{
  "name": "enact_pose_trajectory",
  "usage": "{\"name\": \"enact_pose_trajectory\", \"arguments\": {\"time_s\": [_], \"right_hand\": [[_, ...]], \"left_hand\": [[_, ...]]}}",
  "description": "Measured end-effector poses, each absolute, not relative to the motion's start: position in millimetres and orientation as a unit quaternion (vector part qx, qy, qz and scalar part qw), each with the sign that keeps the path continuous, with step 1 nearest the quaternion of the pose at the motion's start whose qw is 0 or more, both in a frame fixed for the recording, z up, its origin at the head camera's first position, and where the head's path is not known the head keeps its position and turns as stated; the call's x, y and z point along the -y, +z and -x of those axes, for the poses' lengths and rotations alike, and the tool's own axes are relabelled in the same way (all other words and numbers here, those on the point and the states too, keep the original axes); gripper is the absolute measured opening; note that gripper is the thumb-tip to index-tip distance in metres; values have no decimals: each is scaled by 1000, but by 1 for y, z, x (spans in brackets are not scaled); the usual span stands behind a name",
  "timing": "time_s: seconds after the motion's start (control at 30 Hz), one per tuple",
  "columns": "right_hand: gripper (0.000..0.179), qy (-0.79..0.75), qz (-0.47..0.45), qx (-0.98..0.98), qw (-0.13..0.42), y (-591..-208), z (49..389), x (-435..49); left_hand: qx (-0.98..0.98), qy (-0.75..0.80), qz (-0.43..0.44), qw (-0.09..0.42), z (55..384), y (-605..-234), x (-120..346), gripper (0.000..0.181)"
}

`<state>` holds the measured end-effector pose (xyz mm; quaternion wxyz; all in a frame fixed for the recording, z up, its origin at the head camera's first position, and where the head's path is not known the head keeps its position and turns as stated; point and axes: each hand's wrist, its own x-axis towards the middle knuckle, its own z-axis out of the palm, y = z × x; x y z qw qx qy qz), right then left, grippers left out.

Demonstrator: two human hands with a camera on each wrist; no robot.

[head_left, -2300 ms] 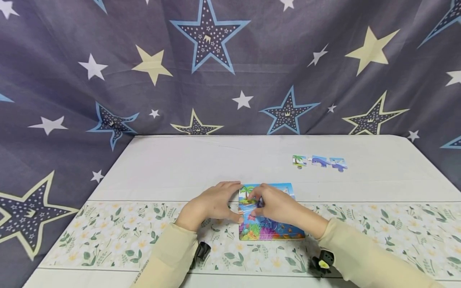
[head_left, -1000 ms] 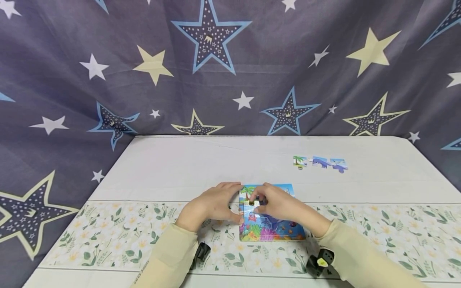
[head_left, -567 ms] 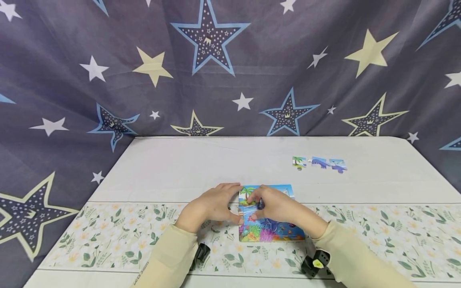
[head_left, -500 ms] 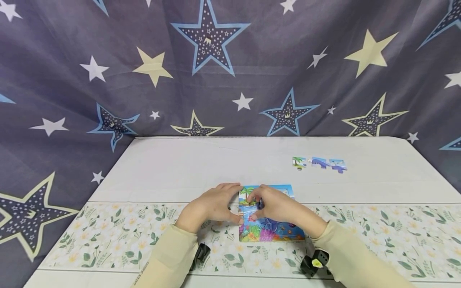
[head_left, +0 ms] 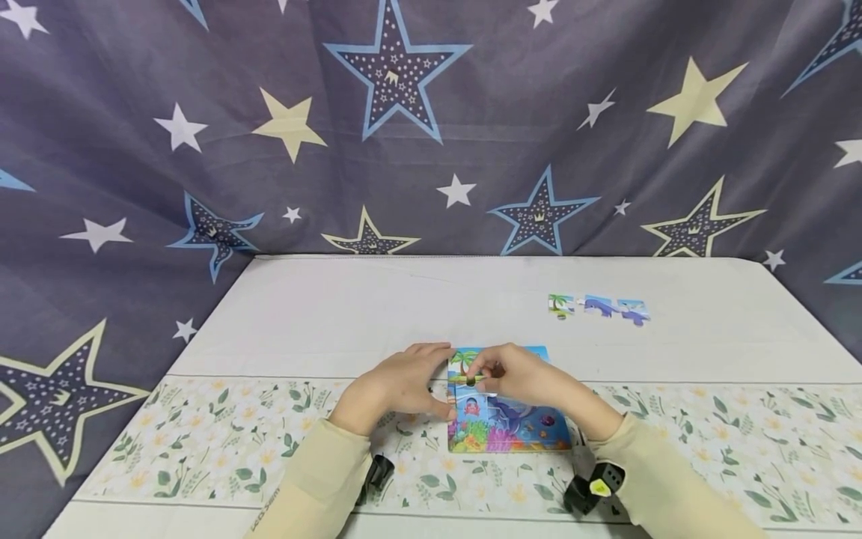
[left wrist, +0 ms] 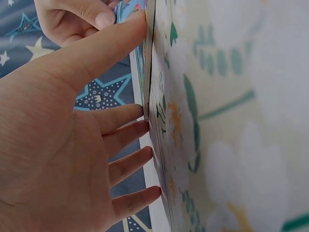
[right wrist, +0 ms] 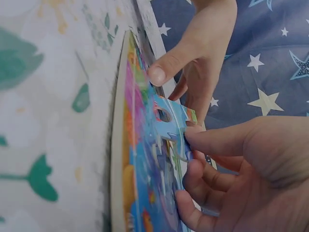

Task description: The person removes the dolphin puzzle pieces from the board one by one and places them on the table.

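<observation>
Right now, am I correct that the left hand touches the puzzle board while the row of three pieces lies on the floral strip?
Not the floral strip: the head view shows the row of three pieces on plain white tabletop; the left hand touches the puzzle board.

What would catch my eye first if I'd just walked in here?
Probably the dark curtain covered in stars, behind the table. Then the bright sea-scene puzzle board, with the left hand along its left edge and the right hand pinching a puzzle piece over it. Three loose pieces lie farther back, to the right.
</observation>
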<state>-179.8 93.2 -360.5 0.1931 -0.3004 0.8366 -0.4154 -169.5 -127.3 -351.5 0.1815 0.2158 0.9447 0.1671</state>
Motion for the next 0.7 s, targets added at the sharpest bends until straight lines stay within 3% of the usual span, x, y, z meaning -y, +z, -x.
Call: {"name": "enact_pose_trajectory", "arguments": {"time_s": [0.7], "right_hand": [[13,-412,274,-854,160,-349,188,-112]], "left_hand": [[-945,159,-218,184,169,-351,127,94]]}}
